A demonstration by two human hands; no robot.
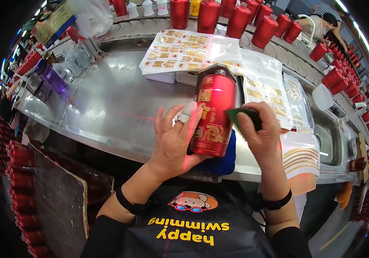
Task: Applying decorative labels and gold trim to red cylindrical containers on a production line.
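Observation:
A glossy red bottle [219, 96] with gold raised decals lies on its back in front of me, its neck pointing away. My left hand [173, 139] rests against the bottle's left side and base, fingers spread along it, with a white covering on one fingertip and a ring on a finger. In my right hand [259, 124] is a green scraper [238, 118], pinched between thumb and fingers just off the bottle's right side. A dark holder [216, 67] shows around the bottle's neck, and a blue cloth [230, 150] lies under its base.
Sheets of gold decals [176, 51] lie beyond the bottle, and another decal sheet [266, 94] is at the right. Red bottles [238, 21] stand along a curved conveyor [137, 23]. A metal sink [328, 142] is at right, a purple container [51, 77] at left. A co-worker [320, 23] is at far right.

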